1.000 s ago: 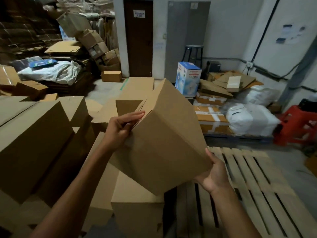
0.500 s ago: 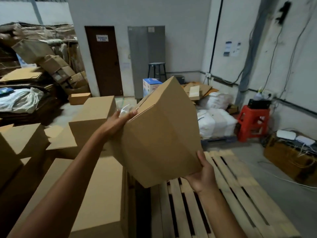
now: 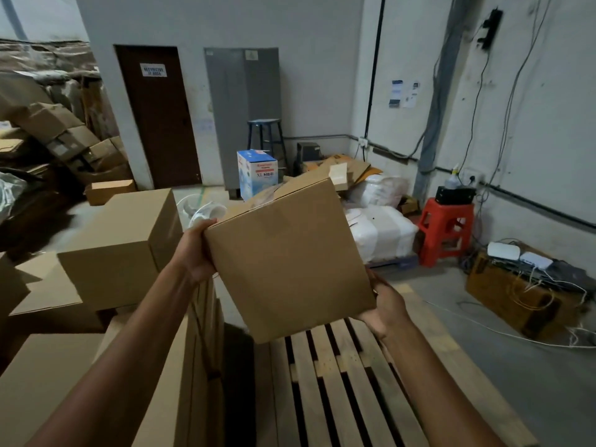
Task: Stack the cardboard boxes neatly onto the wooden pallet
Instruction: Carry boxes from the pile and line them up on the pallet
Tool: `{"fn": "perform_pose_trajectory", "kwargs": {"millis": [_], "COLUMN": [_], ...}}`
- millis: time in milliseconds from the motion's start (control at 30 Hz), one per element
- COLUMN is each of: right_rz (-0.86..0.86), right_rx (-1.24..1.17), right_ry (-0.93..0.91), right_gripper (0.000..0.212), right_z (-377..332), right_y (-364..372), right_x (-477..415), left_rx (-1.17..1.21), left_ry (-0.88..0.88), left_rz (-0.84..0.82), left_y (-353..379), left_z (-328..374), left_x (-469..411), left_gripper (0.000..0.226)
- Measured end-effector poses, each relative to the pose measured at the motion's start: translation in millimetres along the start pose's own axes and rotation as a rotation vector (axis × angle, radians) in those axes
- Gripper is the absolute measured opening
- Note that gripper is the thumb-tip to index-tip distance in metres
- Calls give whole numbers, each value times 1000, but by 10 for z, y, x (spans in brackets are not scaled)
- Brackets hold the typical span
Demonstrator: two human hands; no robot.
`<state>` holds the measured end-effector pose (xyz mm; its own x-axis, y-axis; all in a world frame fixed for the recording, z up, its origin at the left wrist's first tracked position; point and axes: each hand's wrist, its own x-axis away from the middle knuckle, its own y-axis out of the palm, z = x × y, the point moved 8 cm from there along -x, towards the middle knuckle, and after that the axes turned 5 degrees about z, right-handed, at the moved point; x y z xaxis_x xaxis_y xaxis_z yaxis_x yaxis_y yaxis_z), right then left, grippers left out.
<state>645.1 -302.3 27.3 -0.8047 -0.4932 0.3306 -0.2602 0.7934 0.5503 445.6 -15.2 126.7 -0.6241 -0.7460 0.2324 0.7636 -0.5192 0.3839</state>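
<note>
While our left hand (image 3: 196, 250) grips the cardboard box (image 3: 290, 262) at its ten-o'clock corner and our right hand (image 3: 385, 306) cups its four-o'clock corner, it hangs over the wooden pallet (image 3: 348, 382), less tilted than before.

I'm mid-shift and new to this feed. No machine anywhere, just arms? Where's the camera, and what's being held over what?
There is no machine: these are a person's bare arms, seen from a camera worn on the head, looking forward and down. The left hand has its grip on the upper left corner of a cardboard box; the right hand supports its lower right corner. The box hangs tilted above a wooden pallet, not yet set down. To the left stand other boxes.
</note>
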Motion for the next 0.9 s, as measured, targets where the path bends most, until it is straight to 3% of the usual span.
{"fn": "perform_pose_trajectory", "kwargs": {"millis": [133, 267, 333, 433, 567, 700, 767, 867, 900], "right_rz": [218, 281, 204, 80, 44, 131, 121, 45, 73], "right_rx": [452, 909, 831, 635, 589, 602, 628, 680, 697], "right_ry": [-189, -327, -315, -198, -78, 104, 214, 419, 500], "right_gripper": [29, 37, 48, 102, 108, 143, 135, 73, 70], "right_z": [-122, -290, -306, -143, -76, 5, -14, 17, 70], "right_y": [-9, 188, 355, 459, 359, 115, 143, 57, -72], "right_x": [-343, -708, -855, -1331, -1970, -2649, -2652, -2714, -2787], "left_rx": [-5, -53, -113, -186, -218, -264, -283, -297, -293], "left_ry": [-5, -67, -85, -139, -218, -281, -318, -355, -348], "left_rz": [93, 128, 158, 188, 247, 293, 338, 371, 374], "left_y": [123, 204, 263, 398, 487, 598, 647, 707, 716], "left_z": [-114, -280, -358, -565, -878, -1186, -1354, -1579, -1632], "left_x": [-397, -886, -1028, -1247, -1428, -1631, -1685, -1807, -1863], "left_gripper": [26, 29, 23, 19, 18, 21, 21, 19, 17]}}
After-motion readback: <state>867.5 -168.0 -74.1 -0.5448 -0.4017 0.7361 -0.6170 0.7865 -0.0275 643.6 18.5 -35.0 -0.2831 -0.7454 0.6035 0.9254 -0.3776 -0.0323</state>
